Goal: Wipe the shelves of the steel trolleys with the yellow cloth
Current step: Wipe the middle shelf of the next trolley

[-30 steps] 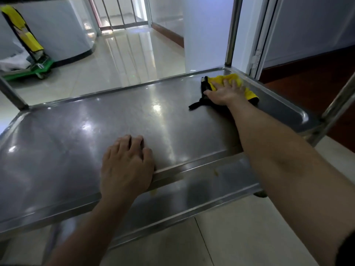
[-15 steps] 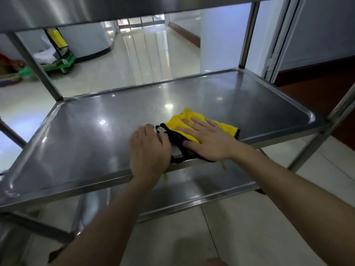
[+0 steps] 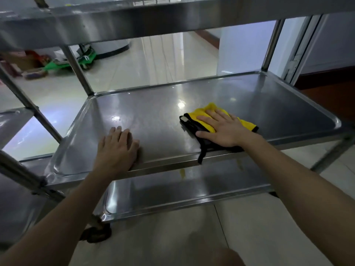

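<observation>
**Cloth flat under my right fingers**

My right fingers [image 3: 210, 118] are straight and spread, pressing the yellow cloth [image 3: 247, 124] onto the middle shelf [image 3: 163, 110], gripping nothing. The cloth's black edge pokes out left of my thumb and over the near rim. My left fingers [image 3: 117, 132] lie flat on bare steel, well apart from the cloth.

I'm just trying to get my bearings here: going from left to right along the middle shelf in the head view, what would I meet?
left hand resting on the near edge → bare steel of the middle shelf → yellow cloth, with the right hand pressed flat on it
</observation>
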The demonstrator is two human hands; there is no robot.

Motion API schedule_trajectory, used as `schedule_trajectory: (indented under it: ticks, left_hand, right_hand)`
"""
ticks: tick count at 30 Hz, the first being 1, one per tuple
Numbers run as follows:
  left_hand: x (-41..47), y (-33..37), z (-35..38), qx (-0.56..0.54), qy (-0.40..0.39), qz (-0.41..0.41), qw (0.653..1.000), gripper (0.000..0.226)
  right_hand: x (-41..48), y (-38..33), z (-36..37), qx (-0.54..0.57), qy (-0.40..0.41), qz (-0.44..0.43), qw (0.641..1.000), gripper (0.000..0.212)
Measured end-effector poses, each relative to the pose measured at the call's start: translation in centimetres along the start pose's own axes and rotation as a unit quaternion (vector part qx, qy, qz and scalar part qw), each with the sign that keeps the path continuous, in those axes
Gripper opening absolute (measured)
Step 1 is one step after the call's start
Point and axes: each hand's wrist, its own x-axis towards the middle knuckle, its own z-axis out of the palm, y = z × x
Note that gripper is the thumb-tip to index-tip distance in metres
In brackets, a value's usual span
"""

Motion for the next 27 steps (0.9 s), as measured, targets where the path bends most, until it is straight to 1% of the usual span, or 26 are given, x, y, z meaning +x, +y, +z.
schedule_trajectory:
  ticks: [1,3,4,6,8,12,14,16,17,20,22,25,26,27]
  left_hand:
    - [0.1,0.2,-0.1,-0.016,-0.004,0.001,1.000,0.066]
    - [0.2,0.5,-0.5,-0.104,0.021,-0.027,0.994,0.080]
    - [0.2,0.8,-0.5,-0.150,0.049,-0.042,0.987,0.081]
    - [0.0,1.2,-0.3,-0.199,0.089,-0.058,0.974,0.079]
    - [-0.2,1.4,-0.3,-0.222,0.095,-0.067,0.968,0.076]
    - [-0.2,1.1,-0.4,-0.251,0.112,-0.089,0.957,0.072]
    - [-0.3,1.0,-0.4,-0.247,0.113,-0.097,0.958,0.065]
    - [-0.3,1.2,-0.4,-0.185,0.099,-0.099,0.973,0.056]
    - [-0.2,1.4,-0.6,-0.183,0.101,-0.113,0.971,0.054]
    - [-0.1,1.8,-1.0,-0.262,0.169,-0.161,0.937,0.049]
    - [-0.3,2.2,-1.2,-0.266,0.192,-0.173,0.929,0.047]
    - [-0.7,2.6,-1.9,-0.315,0.228,-0.178,0.904,0.031]
    - [-0.9,2.4,-2.2,-0.327,0.233,-0.173,0.900,0.029]
    - [-1.1,1.7,-2.2,-0.315,0.234,-0.165,0.905,0.030]
  right_hand:
    - [1.7,-0.3,-0.2,0.000,0.003,0.016,1.000,0.093]
    - [5.7,-1.0,-0.9,-0.002,0.006,0.048,0.999,0.089]
    - [7.9,-1.4,-1.2,-0.004,0.003,0.062,0.998,0.090]
    - [12.3,-2.6,-1.5,-0.006,-0.007,0.074,0.997,0.091]
    - [16.2,-5.0,-1.6,-0.004,-0.013,0.060,0.998,0.089]
    - [20.0,-12.1,-0.7,-0.012,-0.033,-0.021,0.999,0.079]
    - [19.2,-14.6,-0.3,-0.027,-0.035,-0.063,0.997,0.074]
    - [16.5,-15.9,0.3,-0.025,-0.030,-0.105,0.994,0.073]
    - [14.3,-16.3,0.9,-0.025,-0.024,-0.126,0.991,0.073]
    - [6.1,-16.9,3.6,-0.022,-0.002,-0.183,0.983,0.077]
    - [2.2,-16.8,4.4,-0.010,-0.011,-0.188,0.982,0.077]
    - [0.7,-16.2,3.7,-0.009,-0.018,-0.158,0.987,0.065]
    - [0.5,-16.3,3.4,-0.011,-0.018,-0.153,0.988,0.065]
    - [0.5,-16.3,3.3,-0.013,-0.013,-0.152,0.988,0.065]
